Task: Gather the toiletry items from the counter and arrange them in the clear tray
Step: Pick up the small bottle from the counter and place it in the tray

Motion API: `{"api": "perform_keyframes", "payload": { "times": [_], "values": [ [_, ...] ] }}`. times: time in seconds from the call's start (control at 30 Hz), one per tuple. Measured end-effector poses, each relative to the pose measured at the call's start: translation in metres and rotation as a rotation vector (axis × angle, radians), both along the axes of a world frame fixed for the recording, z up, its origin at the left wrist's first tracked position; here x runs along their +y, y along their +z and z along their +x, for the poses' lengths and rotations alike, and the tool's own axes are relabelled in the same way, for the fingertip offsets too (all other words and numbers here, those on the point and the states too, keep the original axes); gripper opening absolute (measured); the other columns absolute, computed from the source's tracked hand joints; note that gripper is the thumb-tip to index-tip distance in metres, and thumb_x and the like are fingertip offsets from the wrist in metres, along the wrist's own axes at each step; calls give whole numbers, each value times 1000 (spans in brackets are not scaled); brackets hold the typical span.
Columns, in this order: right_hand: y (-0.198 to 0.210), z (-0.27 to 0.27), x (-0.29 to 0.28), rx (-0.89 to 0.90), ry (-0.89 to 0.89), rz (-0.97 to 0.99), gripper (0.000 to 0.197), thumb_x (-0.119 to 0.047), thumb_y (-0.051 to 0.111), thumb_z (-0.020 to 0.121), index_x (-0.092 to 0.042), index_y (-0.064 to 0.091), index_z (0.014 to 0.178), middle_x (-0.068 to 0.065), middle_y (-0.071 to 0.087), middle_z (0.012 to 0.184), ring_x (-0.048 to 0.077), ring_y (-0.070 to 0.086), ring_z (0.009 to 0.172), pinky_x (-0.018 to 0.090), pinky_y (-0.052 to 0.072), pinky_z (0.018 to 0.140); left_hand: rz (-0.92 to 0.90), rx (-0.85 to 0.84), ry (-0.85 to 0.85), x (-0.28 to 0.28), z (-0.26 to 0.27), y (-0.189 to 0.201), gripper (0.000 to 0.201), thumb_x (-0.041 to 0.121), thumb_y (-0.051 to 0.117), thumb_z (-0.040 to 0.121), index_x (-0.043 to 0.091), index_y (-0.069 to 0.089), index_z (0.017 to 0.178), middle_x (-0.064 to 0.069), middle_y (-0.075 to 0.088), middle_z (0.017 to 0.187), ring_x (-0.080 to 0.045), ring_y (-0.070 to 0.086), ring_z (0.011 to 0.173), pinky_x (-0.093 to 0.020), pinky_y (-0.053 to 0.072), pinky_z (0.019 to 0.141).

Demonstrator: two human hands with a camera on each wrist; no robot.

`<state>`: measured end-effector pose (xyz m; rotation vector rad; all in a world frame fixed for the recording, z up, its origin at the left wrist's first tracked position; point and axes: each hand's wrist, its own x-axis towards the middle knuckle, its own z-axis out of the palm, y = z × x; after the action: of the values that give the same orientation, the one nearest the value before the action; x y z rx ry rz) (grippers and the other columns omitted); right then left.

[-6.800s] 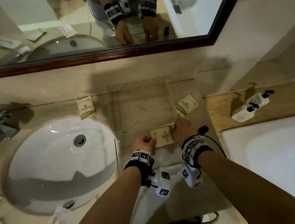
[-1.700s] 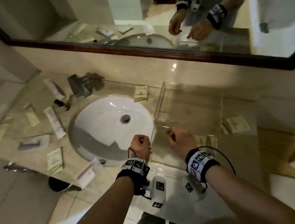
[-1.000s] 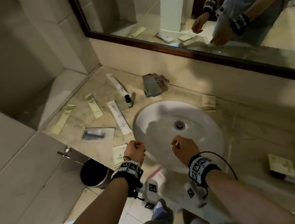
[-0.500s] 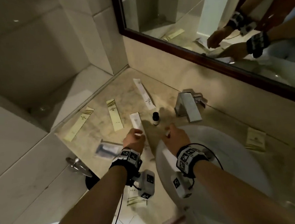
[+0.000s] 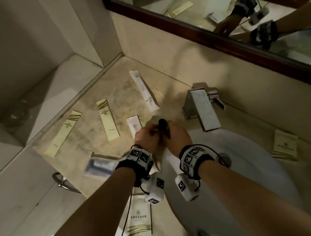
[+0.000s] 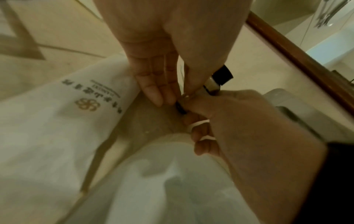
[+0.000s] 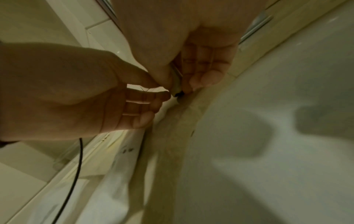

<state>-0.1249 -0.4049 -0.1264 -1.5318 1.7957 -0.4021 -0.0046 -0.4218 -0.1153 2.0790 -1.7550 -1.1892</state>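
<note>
The small bottle (image 5: 162, 125), black-capped, is pinched by fingertips of both the left hand (image 5: 147, 141) and right hand (image 5: 176, 137) at the counter (image 5: 89, 141) edge beside the sink (image 5: 248, 175). Probably light, rigid, slick (tiny, too), so it's best gripped around the body.

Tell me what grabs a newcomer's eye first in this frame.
Both hands, left hand and right hand, meet over the counter beside the sink, pinching a small black-capped bottle. Long sachets lie scattered on the counter behind them, left of the tap.
</note>
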Motion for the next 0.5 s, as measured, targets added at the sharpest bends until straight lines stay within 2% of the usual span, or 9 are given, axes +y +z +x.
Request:
{"api": "perform_keyframes", "payload": {
  "times": [0.1, 0.2, 0.3, 0.4, 0.5],
  "values": [
    [6, -10, 27, -20, 20, -19, 19, -24, 53, 93, -13, 56, 107, 10, 65, 95, 29, 62, 85, 34, 48, 70, 23, 105, 10, 27, -5, 14, 33, 28, 53, 90, 25, 62, 122, -8, 70, 108, -29, 66, 95, -39, 54, 89],
    [27, -26, 72, 13, 28, -9, 24, -27, 52, 94, -11, 56, 113, 10, 66, 95, 28, 63, 85, 31, 43, 65, 103, 254, 0, 68, -16, 36, 31, 31, 60, 90, 17, 61, 117, -6, 68, 93, -24, 66, 74, -39, 58, 75],
    [50, -53, 137, 25, -38, 15, 25, -26, 53, 94, -11, 56, 114, 9, 66, 96, 27, 63, 84, 35, 49, 70, 165, 269, -181, 113, -40, 48, 34, 38, 62, 89, 15, 59, 113, -7, 69, 89, -22, 66, 72, -37, 56, 71],
    [61, -82, 204, 46, -177, 40, 22, -27, 52, 95, -11, 57, 109, 7, 64, 88, 25, 60, 77, 35, 49, 70, 175, 261, -363, 159, -74, 54, 32, 40, 62, 88, 16, 61, 110, -8, 72, 91, -20, 66, 70, -33, 56, 70],
    [69, -114, 271, 49, -340, 72, 22, -29, 52, 95, -11, 58, 106, 9, 64, 88, 25, 60, 78, 35, 48, 70, 173, 262, -514, 205, -115, 55, 32, 38, 62, 87, 14, 63, 108, -5, 72, 85, -17, 64, 66, -33, 57, 69]
  ]
}}
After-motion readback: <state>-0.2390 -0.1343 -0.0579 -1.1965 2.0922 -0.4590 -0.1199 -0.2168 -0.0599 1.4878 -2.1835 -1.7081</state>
